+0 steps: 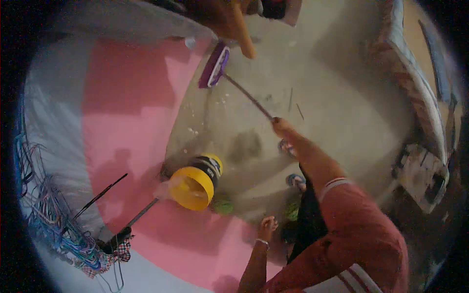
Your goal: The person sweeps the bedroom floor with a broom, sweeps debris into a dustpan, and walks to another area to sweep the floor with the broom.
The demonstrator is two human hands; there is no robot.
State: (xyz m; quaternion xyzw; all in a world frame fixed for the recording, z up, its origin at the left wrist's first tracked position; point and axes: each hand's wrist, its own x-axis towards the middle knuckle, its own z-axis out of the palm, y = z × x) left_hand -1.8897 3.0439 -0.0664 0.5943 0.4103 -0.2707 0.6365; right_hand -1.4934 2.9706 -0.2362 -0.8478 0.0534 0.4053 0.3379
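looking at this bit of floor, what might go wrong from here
A wide swing of the purple broom in the right hand might clip the yellow-and-black bucket standing out from the pink wall. A quick stroke could also scatter the loose white bits lying between broom head and bucket.

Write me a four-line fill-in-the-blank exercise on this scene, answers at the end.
The person's ____ hand holds the broom.
The broom's bristles are coloured ____.
The bucket's colours are black and ____.
Tangled hangers show near the picture's ____ edge.

Missing words: right; purple; yellow; left.
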